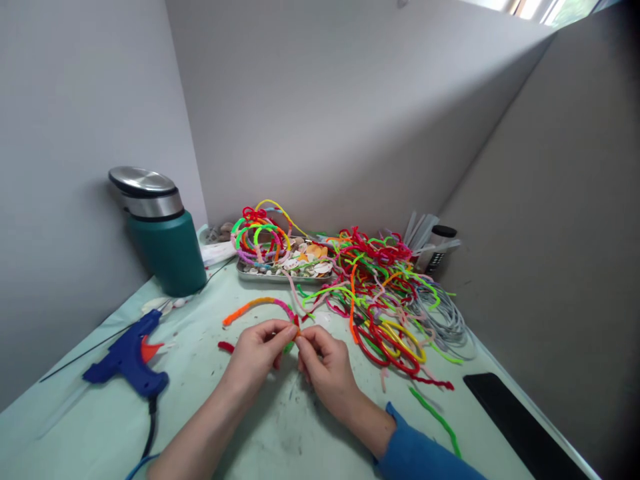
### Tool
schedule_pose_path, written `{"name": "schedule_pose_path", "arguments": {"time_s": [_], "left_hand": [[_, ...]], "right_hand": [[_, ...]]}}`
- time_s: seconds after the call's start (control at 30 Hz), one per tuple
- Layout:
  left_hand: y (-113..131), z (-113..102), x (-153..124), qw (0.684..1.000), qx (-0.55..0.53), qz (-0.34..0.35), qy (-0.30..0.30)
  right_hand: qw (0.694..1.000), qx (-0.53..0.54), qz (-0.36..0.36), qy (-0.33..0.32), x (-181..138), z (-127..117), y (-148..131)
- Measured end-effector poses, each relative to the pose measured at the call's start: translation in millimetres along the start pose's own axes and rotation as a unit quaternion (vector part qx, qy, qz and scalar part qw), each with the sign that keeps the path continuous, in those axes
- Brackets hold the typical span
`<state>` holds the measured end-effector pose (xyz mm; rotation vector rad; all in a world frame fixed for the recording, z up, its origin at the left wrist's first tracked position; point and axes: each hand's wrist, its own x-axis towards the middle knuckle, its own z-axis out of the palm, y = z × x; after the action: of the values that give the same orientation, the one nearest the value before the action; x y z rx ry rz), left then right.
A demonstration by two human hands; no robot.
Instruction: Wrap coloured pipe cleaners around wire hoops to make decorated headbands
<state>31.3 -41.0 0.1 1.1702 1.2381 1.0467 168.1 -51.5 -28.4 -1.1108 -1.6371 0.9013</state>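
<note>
My left hand (257, 353) and my right hand (325, 363) meet above the pale green table (200, 400), both pinched shut on one end of a curved hoop wrapped in orange, yellow and pink pipe cleaner (260, 305). The hoop arcs away to the left from my fingertips. A bit of green pipe cleaner (289, 347) shows between my hands. A short red piece (226, 347) lies just left of my left hand.
A blue glue gun (131, 360) lies at the left with its cord trailing toward me. A teal flask (163, 233) stands at the back left. A tray of shells and wrapped hoops (280, 257), a tangle of pipe cleaners (385, 293), grey hoops (445, 317) and a black phone (520, 420) fill the right.
</note>
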Motion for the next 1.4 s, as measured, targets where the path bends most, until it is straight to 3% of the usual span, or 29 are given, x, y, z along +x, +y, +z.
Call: {"name": "schedule_pose_path", "arguments": {"time_s": [0.33,0.87,1.03,1.2,1.4], "left_hand": [[-0.1,-17.8,1.5,0.965,0.233,0.111,-0.044],[8.0,-14.2,-1.7,0.938,0.321,0.130,-0.007],[4.2,-15.8,1.4,0.956,0.274,0.104,-0.016],[-1.7,-13.7,5.0,0.998,0.066,-0.004,-0.017],[7.1,-6.4,1.6,0.998,-0.037,-0.057,0.017]], "right_hand": [[0.966,-0.201,-0.156,-0.050,1.4,-8.6,9.8],[0.966,-0.204,-0.158,-0.025,2.7,-11.8,8.8],[0.974,-0.183,-0.131,-0.026,4.6,-13.6,6.2],[0.989,-0.130,-0.068,-0.021,5.4,-11.4,3.0],[0.995,-0.080,-0.057,0.000,1.5,-5.6,2.7]]}}
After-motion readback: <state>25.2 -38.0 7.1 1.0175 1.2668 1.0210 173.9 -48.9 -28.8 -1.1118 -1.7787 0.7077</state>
